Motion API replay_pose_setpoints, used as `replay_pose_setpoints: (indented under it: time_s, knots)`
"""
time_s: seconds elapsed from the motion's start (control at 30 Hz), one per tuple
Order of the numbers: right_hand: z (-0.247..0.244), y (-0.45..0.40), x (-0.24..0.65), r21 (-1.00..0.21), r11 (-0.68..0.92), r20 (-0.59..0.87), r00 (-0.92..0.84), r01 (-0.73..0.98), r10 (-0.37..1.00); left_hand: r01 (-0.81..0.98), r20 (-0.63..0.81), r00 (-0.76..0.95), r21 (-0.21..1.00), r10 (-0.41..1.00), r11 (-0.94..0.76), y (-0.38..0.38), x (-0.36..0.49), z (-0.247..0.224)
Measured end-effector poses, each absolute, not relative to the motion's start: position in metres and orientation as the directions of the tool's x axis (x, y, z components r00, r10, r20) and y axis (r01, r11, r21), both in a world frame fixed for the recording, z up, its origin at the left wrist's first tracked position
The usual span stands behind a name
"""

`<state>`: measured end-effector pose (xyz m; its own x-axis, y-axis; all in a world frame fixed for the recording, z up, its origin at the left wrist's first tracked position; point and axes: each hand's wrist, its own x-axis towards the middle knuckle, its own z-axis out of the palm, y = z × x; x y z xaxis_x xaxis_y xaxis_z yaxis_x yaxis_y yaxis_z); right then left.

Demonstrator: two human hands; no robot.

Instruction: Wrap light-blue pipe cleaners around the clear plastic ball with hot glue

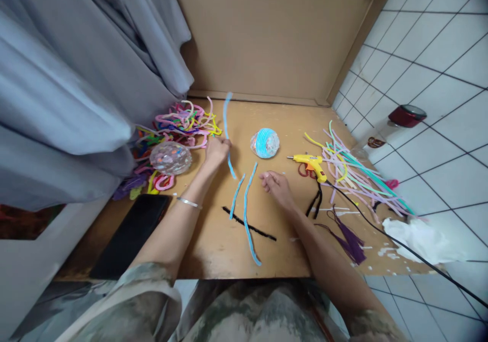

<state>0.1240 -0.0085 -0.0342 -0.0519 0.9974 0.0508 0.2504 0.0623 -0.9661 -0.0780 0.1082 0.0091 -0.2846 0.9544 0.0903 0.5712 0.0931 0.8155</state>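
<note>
My left hand [218,150] is closed around a light blue pipe cleaner [226,118], whose ends stick out above and below the fingers. To its right, low over the table, my right hand [275,185] has its fingers curled in, and nothing shows in them. Just beyond it rests a clear ball [266,143] with bright blue strips wound around its middle. Between my arms lie a long blue pipe cleaner [246,210], a shorter blue piece [237,197] and a black pipe cleaner [263,234], which the long one crosses.
A tangled pile of colourful pipe cleaners [186,118], a second clear ball [171,158] and a black phone [131,235] lie left. On the right are a yellow glue gun [310,165] with a cord, straight pipe cleaners [353,172], a purple tassel [348,240] and a bottle [385,133].
</note>
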Motion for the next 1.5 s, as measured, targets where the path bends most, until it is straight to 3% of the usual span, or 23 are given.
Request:
replay_pose_setpoints:
  time_s: [0.23, 0.4, 0.53, 0.63, 0.77, 0.93, 1.03, 1.3, 1.4, 1.5]
  knots:
    - [-0.036, -0.008, 0.128, -0.946, 0.104, 0.1, -0.028, 0.307, 0.995, 0.757, 0.1, -0.214, 0.645, 0.972, 0.101, 0.087, -0.073, 0.001]
    - [-0.039, 0.001, 0.134, -0.886, 0.155, 0.173, 0.0, 0.436, 0.985, 0.914, 0.19, -0.1, 0.405, 0.977, 0.014, 0.064, -0.078, 0.013]
    - [-0.04, 0.015, 0.138, -0.852, 0.199, 0.192, -0.065, 0.484, 0.979, 0.866, -0.026, 0.099, 0.494, 0.995, -0.073, 0.04, -0.064, 0.019]
    - [-0.041, 0.022, 0.139, -0.834, 0.208, 0.206, -0.06, 0.511, 0.977, 0.917, -0.233, 0.256, 0.365, 0.938, -0.16, 0.028, -0.051, 0.021]
    - [-0.044, 0.022, 0.138, -0.779, 0.272, 0.284, -0.069, 0.565, 0.956, 0.941, -0.274, 0.264, 0.285, 0.925, -0.184, 0.025, -0.039, 0.019]
    - [-0.045, 0.016, 0.142, -0.75, 0.335, 0.333, -0.113, 0.57, 0.936, 0.93, -0.218, 0.228, 0.338, 0.949, -0.146, 0.035, -0.04, 0.009]
    - [-0.042, 0.01, 0.141, -0.722, 0.355, 0.313, -0.178, 0.594, 0.933, 0.881, -0.146, 0.165, 0.467, 0.975, -0.079, 0.038, -0.041, 0.004]
    - [-0.027, -0.026, 0.103, -0.356, 0.466, 0.233, -0.406, 0.81, 0.884, 0.665, -0.082, 0.126, 0.747, 0.989, -0.023, 0.048, -0.045, -0.008]
    - [-0.023, -0.03, 0.098, -0.319, 0.454, 0.182, -0.416, 0.832, 0.891, 0.573, 0.076, 0.003, 0.817, 0.997, -0.063, 0.062, -0.052, -0.012]
    - [-0.019, -0.03, 0.099, -0.308, 0.427, 0.147, -0.4, 0.85, 0.904, 0.576, 0.133, -0.044, 0.813, 0.99, -0.084, 0.078, -0.057, -0.014]
